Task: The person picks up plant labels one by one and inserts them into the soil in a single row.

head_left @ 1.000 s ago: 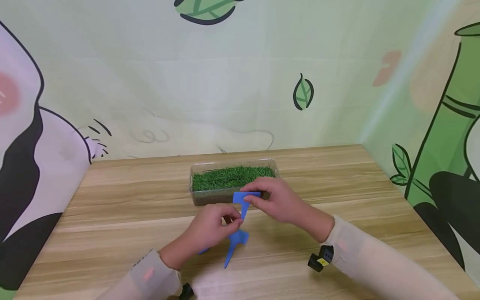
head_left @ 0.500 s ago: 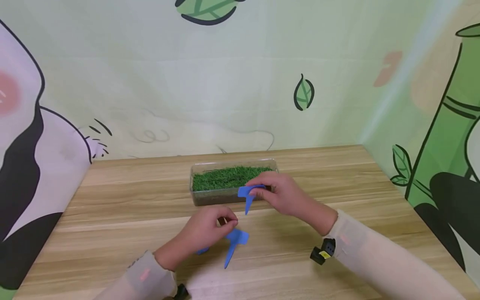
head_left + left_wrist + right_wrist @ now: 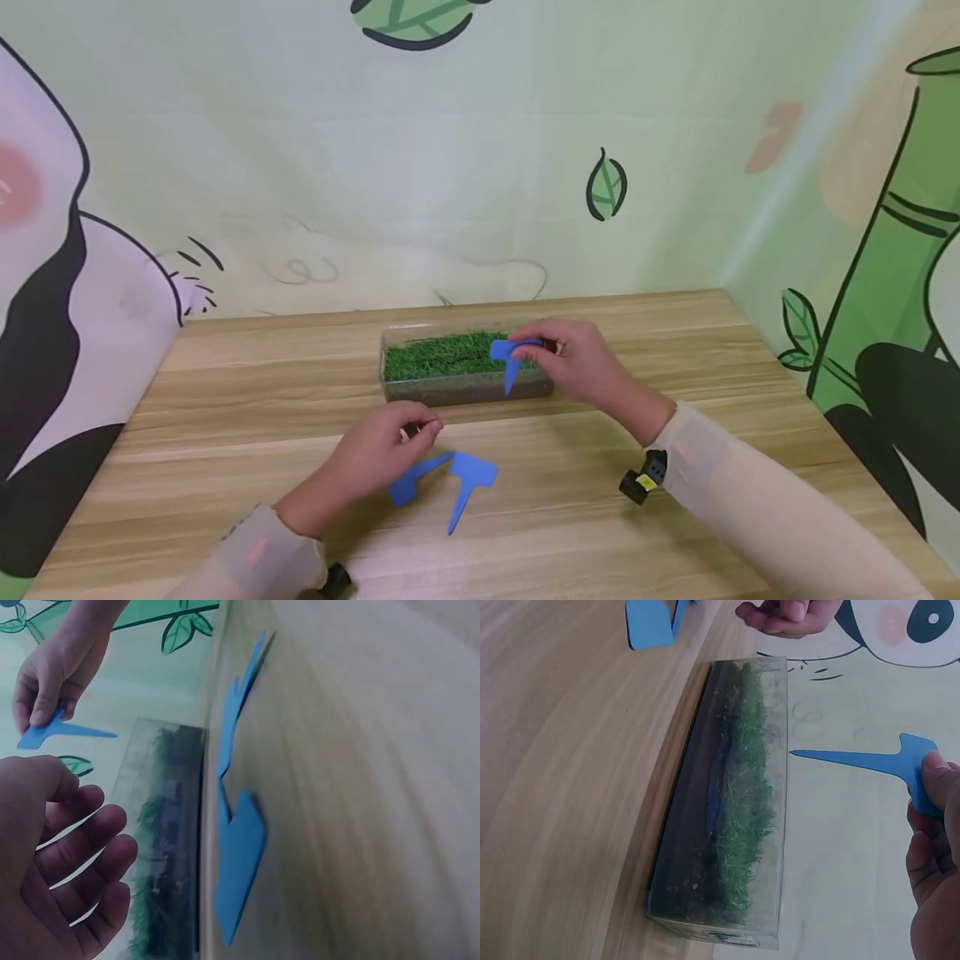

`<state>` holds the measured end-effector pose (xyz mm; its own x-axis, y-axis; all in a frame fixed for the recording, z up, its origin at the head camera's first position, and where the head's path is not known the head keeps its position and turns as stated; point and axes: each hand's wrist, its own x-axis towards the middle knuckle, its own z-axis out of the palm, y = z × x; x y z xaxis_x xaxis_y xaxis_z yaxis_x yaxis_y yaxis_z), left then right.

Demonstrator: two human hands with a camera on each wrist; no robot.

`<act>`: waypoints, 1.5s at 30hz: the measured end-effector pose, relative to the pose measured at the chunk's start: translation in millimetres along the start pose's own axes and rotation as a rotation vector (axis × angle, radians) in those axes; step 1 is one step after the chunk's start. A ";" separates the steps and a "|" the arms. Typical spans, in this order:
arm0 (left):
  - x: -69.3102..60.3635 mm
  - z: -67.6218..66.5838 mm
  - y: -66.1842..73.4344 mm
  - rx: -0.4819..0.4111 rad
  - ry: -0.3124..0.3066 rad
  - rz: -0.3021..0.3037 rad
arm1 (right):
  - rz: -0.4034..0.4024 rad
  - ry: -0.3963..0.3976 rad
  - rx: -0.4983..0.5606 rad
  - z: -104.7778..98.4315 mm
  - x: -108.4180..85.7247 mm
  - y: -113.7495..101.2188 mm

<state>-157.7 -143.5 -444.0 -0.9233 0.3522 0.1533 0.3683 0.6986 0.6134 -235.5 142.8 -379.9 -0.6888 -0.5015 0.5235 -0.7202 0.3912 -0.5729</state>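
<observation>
Blue tag point(image 3: 500, 350) pinched by R hand point(image 3: 581, 362), thumb vs fingers, held tip-down nr clear box point(image 3: 450, 391) w/ grass point(image 3: 435, 356). L hand point(image 3: 375, 450) held nr 2 other blue tags point(image 3: 474, 472) laid on wood table point(image 3: 558, 521), fingers relaxed, loosely curled.

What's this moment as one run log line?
right hand: fingers pinch blue T-shaped plastic tag, raised near clear rectangular plastic box of green grass; left hand: holding nothing; two more blue tags: on wood-grain tabletop
</observation>
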 end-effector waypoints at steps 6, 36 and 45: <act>3.9 -10.8 -3.5 0.001 0.056 0.005 | 0.040 0.039 0.066 -4.8 3.8 0.6; 48.8 -29.8 -44.6 0.109 0.280 -0.173 | 0.001 0.006 0.054 2.1 2.5 5.9; 60.1 -19.1 -55.0 0.127 0.158 -0.225 | -0.016 -0.010 0.036 4.4 2.7 6.1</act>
<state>-235.5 -172.6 -453.7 -0.9851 0.0854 0.1495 0.1542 0.8240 0.5452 -241.3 140.4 -384.8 -0.6766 -0.5151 0.5262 -0.7272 0.3554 -0.5872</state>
